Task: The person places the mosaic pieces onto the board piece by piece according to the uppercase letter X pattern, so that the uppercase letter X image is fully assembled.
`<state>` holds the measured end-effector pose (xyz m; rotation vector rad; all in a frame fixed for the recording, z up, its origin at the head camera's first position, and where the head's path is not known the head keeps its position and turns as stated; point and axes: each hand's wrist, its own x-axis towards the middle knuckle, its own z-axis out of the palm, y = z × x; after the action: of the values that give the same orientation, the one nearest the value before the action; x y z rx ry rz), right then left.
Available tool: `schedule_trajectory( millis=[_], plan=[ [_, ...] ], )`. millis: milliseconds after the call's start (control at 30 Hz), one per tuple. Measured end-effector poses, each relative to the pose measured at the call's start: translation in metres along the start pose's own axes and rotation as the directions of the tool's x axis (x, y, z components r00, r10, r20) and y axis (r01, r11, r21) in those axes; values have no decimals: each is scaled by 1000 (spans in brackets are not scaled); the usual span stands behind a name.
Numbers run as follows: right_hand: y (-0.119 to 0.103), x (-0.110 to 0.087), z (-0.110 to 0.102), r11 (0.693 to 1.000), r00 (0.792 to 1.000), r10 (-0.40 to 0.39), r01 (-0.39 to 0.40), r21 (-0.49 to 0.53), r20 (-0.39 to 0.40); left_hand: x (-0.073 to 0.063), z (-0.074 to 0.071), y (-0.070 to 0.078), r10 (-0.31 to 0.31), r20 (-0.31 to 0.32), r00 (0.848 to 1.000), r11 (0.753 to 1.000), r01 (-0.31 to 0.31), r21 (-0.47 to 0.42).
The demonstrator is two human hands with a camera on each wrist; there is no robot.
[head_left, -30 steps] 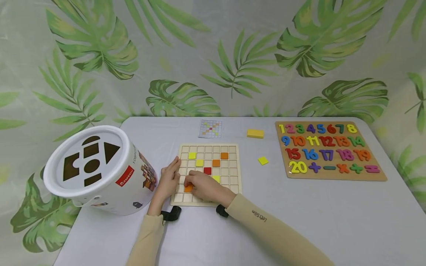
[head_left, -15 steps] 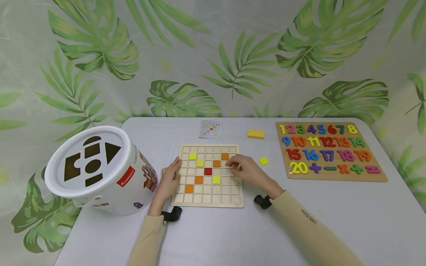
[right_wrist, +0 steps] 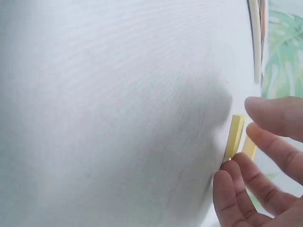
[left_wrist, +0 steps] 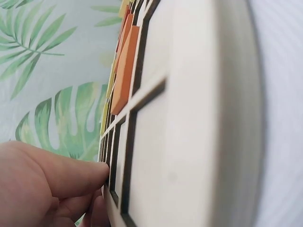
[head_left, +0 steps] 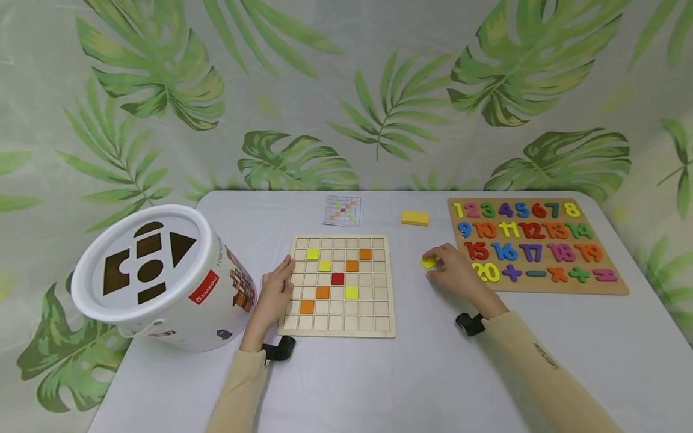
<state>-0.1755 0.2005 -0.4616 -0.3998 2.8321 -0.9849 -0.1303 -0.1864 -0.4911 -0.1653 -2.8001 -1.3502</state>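
A wooden grid board (head_left: pixel 373 325) lies on the table, holding several yellow, orange and red square tiles, among them an orange tile (left_wrist: pixel 125 71) seen close in the left wrist view. My left hand (head_left: pixel 275 294) rests against the board's left side, thumb and fingertips at its edge. To the right of the board, my right hand (head_left: pixel 455 273) reaches around a loose yellow square tile (head_left: pixel 428 263). In the right wrist view this tile (right_wrist: pixel 235 136) stands between spread thumb and fingers, with a gap beside the thumb (right_wrist: pixel 274 116) and fingertips right at its lower end.
Behind the board lie a pattern card (head_left: pixel 343 210) and a yellow block (head_left: pixel 415 218). A number puzzle board (head_left: pixel 547 285) lies to the right, just beyond my right hand. A white bucket (head_left: pixel 216 319) with shape holes in its lid stands left of my left arm.
My right hand has left the orange tiles at the board's lower left and moved right to the loose yellow tile. My left hand stays at the board's edge.
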Motion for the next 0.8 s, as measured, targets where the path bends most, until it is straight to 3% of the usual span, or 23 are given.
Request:
schedule_trajectory(
  millis=[333,467,633,800],
  plan=[
    [-2,15,6,996,999,44,-42,-72,18,1,1,-1,-11,-4,1000,1000,11,-8],
    [-8,16,10,998,999,44,-43,-55,29,0,1,-1,7,-9,1000,1000,-7,-12],
    [-32,9,21,998,997,-59,57,41,56,-1,1,-1,20,-14,1000,1000,-20,-8],
    [-61,-5,38,970,966,-225,211,118,127,-1,0,-1,26,-17,1000,1000,-26,-2]
  ],
)
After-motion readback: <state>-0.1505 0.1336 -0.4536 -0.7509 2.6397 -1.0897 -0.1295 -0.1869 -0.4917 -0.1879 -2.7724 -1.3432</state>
